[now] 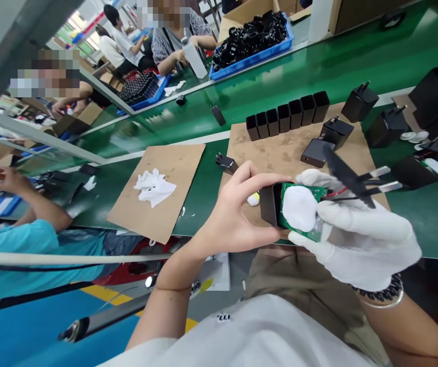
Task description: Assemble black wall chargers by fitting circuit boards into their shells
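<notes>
My bare left hand (238, 214) grips a black charger case (269, 205) between thumb and fingers, its mouth facing right. In my white-gloved right hand (360, 229) is a green circuit board (312, 233) with a round white blob (299, 208) on its face. The board's left end sits at the mouth of the case, partly inside. Red and black wires run from the board to a black plug cover (347, 176) with two metal prongs, which hangs above the glove. My right fingertips hide part of the board.
A row of several black cases (283, 120) stands on brown cardboard (242, 148), with assembled chargers (335, 131) to their right. Crumpled white cloth (154, 186) lies on another board at left. Beyond is a blue tray (255, 60) of black parts. A co-worker's arm (31, 199) is at left.
</notes>
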`<state>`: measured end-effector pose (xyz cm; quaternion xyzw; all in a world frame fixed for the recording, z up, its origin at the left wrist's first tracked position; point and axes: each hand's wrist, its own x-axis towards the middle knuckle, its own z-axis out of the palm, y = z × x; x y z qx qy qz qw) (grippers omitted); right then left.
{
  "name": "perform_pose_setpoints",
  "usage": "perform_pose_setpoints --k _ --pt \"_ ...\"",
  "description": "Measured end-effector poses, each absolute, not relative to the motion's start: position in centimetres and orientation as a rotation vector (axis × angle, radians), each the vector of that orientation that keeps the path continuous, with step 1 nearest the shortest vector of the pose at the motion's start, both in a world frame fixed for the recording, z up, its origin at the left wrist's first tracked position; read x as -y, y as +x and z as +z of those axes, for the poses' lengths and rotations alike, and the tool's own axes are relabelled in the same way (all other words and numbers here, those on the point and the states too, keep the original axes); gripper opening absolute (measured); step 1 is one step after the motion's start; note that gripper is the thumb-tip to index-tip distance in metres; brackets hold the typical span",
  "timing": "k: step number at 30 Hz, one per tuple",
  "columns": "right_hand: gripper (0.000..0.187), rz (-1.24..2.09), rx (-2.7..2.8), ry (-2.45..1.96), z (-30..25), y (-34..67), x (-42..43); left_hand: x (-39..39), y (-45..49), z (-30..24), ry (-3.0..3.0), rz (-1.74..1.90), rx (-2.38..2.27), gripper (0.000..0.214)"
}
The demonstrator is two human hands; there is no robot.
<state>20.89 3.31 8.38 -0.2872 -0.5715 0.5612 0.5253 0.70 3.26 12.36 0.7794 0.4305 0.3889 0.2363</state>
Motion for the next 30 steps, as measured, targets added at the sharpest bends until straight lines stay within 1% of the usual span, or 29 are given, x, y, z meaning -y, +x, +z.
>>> perform_pose_setpoints --k 2,4,6,8,12,16,17,18,21,22,26,27,30 --pt "0.018 1.093 1.583 -0.647 8.3 21.3 -3.5 -3.2 0.7 12.4 2.137 1.068 -1.165 0.052" --pt "0.032 0.886 1.722 -0.644 8.3 22.0 -3.4 -3.2 0.6 12.3 2.134 1.057 -1.167 0.054" --pt "0.043 0.756 1.805 -0.704 8.4 22.8 -3.2 -3.3 0.6 12.3 2.141 1.050 -1.174 0.055" --pt "0.045 0.701 1.866 -0.763 8.6 23.5 -3.0 -3.2 0.6 12.3 2.155 1.041 -1.185 0.055" --pt "0.039 0.764 1.867 -0.749 9.0 24.1 -3.2 -3.2 0.7 12.6 2.162 1.017 -1.163 0.055" --pt "0.015 0.882 1.914 -0.708 9.7 24.2 -3.7 -3.1 0.7 12.7 2.171 0.988 -1.129 0.058" --pt "0.012 0.894 1.931 -0.676 9.9 24.2 -3.8 -3.1 0.7 12.8 2.184 0.981 -1.120 0.059" --pt "0.013 0.899 1.942 -0.648 10.0 24.2 -3.8 -3.1 0.6 12.8 2.199 0.977 -1.116 0.060" --pt "0.031 0.882 1.917 -0.634 10.2 24.2 -3.8 -3.1 0.6 12.8 2.236 0.980 -1.108 0.059" --pt "0.032 0.898 1.900 -0.644 10.3 24.2 -3.7 -3.1 0.6 12.8 2.243 0.983 -1.106 0.059" --pt "0.010 1.059 1.801 -0.681 11.0 24.0 -3.7 -3.2 0.7 12.7 2.266 0.996 -1.109 0.057" --pt "0.009 1.075 1.798 -0.688 11.2 23.9 -3.8 -3.2 0.7 12.7 2.270 1.001 -1.109 0.056" --pt "0.013 1.003 1.859 -0.702 11.5 23.9 -4.0 -3.3 0.7 12.7 2.276 0.999 -1.111 0.055"
